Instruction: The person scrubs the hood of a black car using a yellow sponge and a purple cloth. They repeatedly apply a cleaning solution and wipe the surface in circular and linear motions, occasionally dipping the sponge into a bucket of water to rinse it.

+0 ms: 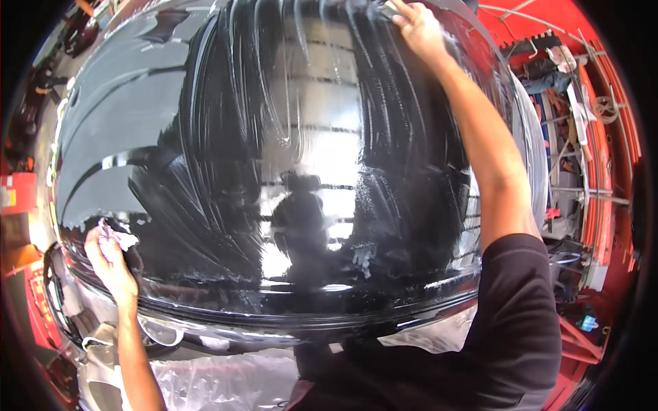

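The left hand (113, 267) has its grip closed on a crumpled white cloth (118, 238), bunched between the thumb and fingers and pressed at the near left edge of a large black panel (219, 137). The right hand (421, 34) reaches to the far edge of the panel, right of the middle, its fingers bent around a small grey piece (390, 9); most of that piece is hidden, so its kind cannot be told. The panel lies under and between both hands, spreading wide in front of the person. It is smooth, glossy and gently domed, with long, curved, whitish wet streaks running over it and a patch of pale smears near its close edge. A flat grey area (113, 137) with a ragged border covers much of its left side, just beyond the cloth. The middle mirrors bright light and a dark human outline. Below the near edge, wrinkled clear plastic sheeting (219, 380) lies beside the left forearm, and the right arm wears a short black sleeve (517, 308). To the right, long orange pipes (596, 157) stand by a metal rack (565, 192) against red surroundings; a red box (18, 192) sits at far left.
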Demonstrator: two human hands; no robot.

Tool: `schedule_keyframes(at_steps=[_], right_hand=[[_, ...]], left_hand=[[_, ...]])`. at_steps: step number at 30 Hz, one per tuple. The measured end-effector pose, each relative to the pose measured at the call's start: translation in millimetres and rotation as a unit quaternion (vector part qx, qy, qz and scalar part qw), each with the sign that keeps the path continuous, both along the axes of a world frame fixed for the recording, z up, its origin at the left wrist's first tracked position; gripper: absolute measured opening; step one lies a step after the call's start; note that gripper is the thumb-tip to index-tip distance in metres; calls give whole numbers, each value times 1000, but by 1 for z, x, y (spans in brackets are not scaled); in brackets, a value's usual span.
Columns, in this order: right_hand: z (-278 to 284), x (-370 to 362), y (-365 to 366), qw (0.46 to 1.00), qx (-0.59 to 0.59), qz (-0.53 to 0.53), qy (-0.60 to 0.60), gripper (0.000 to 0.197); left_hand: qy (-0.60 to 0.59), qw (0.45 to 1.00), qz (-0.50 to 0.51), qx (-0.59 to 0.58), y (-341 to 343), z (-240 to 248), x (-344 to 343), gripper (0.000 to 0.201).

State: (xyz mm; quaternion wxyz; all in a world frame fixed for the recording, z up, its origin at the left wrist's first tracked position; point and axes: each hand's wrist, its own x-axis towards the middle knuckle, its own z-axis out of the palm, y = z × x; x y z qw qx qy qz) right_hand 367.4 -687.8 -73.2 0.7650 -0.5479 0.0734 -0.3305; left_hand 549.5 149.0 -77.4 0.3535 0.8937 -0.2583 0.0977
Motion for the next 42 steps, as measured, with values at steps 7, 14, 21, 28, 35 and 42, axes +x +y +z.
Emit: schedule_keyframes(at_steps=[7,14,21,28,35,42], right_hand=[[64,-210,252,677,-678,-65,279,53],[49,-37,-14,575,-689,-238,372,50],[41,-198,162,624,-708,-116,309,55],[46,-196,109,646,-686,-138,306,53],[25,-170,75,652,-667,-204,298,45],[36,-362,259,701,-661,-63,262,43]], left_hand=[[-33,998,49,37,32,25,-23,42],[-19,999,26,27,15,16,-14,40],[-82,994,46,60,35,29,-24,42],[-44,996,61,51,40,32,-26,40],[-42,998,28,27,29,13,-9,38],[-71,996,45,44,37,13,-12,39]])
